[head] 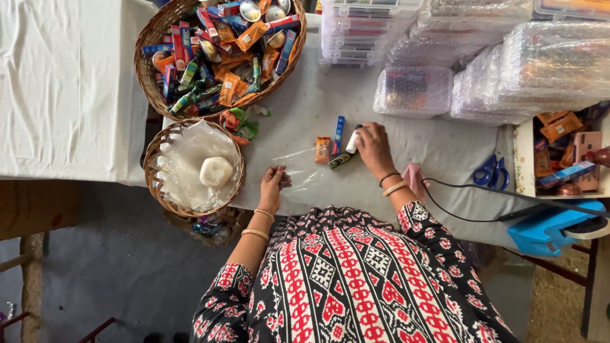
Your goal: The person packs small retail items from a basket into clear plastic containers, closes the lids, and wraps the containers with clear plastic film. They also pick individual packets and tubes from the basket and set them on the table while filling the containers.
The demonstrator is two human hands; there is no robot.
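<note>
The right hand (375,147) is curled over a small white-capped bottle (351,143), fingers closed around its top, and a dark tube (340,160) lies just under it on the grey cloth. From where I stand it looks like she is gathering small items into one tight cluster: a blue stick pack (338,134) and an orange sachet (323,150) lie just beside the bottle, lined up. The left hand (272,186) pinches the edge of a clear plastic bag (304,170) spread flat, probably to keep its mouth ready. To her left a small wicker basket (154,171) holds crumpled plastic and a pale round lump (216,171); beyond it, a large wicker basket (159,86) is heaped with bright packets. Blue scissors (489,171) lie well apart on her right.
</note>
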